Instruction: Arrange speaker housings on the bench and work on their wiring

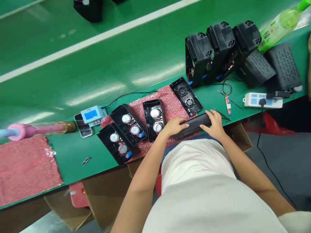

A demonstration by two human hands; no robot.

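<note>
At the table's front edge, a long black plastic speaker housing (pixel 194 125) lies between my hands. My left hand (pixel 175 126) grips its left end, the thumb along its upper face. Its right end is held by my right hand (pixel 214 125), thumb in front and fingers behind. Just beyond is an open black shell (pixel 186 96) with two round grilles. To the left, an open housing (pixel 154 120) with two round silver speaker drivers rests on pink bubble wrap (pixel 167 97). Two similar housings, one in the middle (pixel 128 124) and one nearer (pixel 118 144), show wires and blue cylinders.
Three black units (pixel 221 48) stand at the back right, near textured black covers (pixel 284 66) and a green bottle (pixel 279 27). A power strip (pixel 262 100) sits at the right edge, its cord hanging down. A blue device (pixel 91 114) and phone (pixel 83 125) lie left.
</note>
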